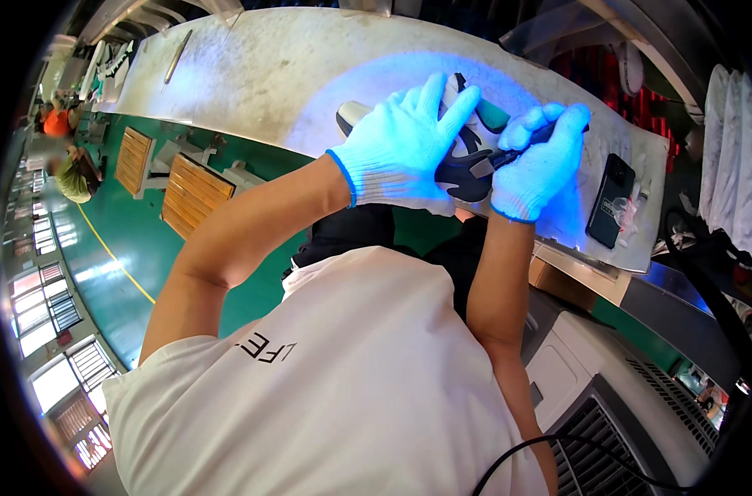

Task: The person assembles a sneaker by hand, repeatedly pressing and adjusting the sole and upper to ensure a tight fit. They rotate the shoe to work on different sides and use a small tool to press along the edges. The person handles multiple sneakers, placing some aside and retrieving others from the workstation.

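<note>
A sneaker (463, 178) in black, grey and white, with a teal patch, lies on the pale worktable (268, 58) under blue light. My left hand (396, 145), in a white knit glove with a blue cuff, lies across the shoe and grips it, thumb and fingers bent over its upper. My right hand (545, 161), gloved alike, is closed around a slim dark tool (487, 164) whose flat end rests at or just above the shoe's side. The tool's exact kind cannot be made out. Much of the shoe is hidden beneath my left hand.
Right of my right hand lie a black phone (612, 198) and crumpled clear plastic (625, 213). A thin metal rod (177, 56) lies at the table's far left. Slatted wooden boards (195, 194) stand beyond the left edge. A pale machine (615, 388) stands at lower right. People (78, 174) appear far left.
</note>
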{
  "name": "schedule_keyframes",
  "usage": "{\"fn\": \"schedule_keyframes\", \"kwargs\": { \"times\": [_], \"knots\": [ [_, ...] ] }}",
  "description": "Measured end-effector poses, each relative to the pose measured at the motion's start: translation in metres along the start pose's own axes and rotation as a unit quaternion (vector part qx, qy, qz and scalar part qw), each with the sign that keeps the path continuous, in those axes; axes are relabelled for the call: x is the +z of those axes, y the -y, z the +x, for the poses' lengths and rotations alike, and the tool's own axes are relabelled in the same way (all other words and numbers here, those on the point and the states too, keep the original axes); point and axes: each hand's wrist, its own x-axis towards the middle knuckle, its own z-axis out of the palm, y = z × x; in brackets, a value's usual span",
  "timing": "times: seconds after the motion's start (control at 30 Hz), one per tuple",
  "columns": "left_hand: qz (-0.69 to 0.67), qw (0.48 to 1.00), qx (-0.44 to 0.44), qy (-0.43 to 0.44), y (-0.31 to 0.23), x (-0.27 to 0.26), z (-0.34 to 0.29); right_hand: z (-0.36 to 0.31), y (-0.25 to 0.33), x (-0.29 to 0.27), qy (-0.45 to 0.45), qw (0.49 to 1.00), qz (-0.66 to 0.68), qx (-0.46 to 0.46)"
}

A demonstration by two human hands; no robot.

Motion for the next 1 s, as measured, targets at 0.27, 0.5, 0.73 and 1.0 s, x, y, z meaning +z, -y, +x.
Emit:
{"fn": "schedule_keyframes", "kwargs": {
  "times": [0.27, 0.5, 0.73, 1.0],
  "knots": [
    [-0.019, 0.999, -0.028, 0.039, -0.003, -0.005, 0.012, 0.031, -0.019, -0.033, 0.279, 0.917, 0.277, 0.069],
    [-0.013, 0.999, -0.033, 0.031, -0.006, -0.003, 0.011, 0.000, 0.001, 0.030, -0.021, 0.999, 0.029, 0.041],
    [-0.030, 0.999, 0.011, -0.023, 0.003, 0.008, 0.006, 0.027, -0.021, 0.022, 0.440, 0.868, 0.214, 0.091],
    [-0.029, 0.998, -0.057, -0.010, -0.014, -0.004, -0.011, 0.021, -0.003, -0.026, 0.110, 0.980, 0.163, 0.044]
  ]
}}
